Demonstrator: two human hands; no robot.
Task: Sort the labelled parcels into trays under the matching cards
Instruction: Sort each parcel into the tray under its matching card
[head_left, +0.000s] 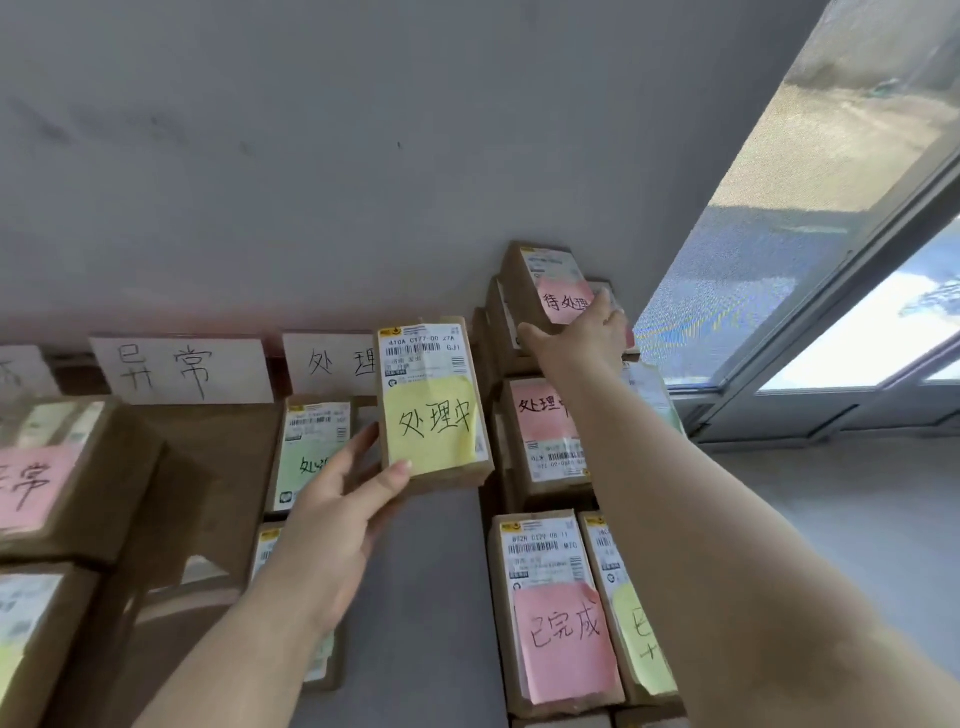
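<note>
1. Brown kraft parcel (434, 405), upright, white shipping label on top half, yellow sticky note reading 处理中 on lower half; held up in front of the white card (332, 362) marked 处理, above a cardboard tray (221, 467).
2. Left hand (337, 499) grasping that parcel at its lower left corner, thumb on the front face, fingers behind.
3. Right hand (582, 332) reaching to the stacked parcel with pink note (558, 291) reading 待处理, fingers clasped over its near edge; topmost of a pile against the wall.
4. Right arm crossing in front of the pink-note 处理中 parcel (545, 431), partly hiding it.
5. Nearer: pink 已完成 parcel (558, 608), lying flat.
6. Left: card 异常 (179, 370), upright against the wall.
7. Grey surface (436, 597); grey wall (363, 156); window (810, 234) at right.
</note>
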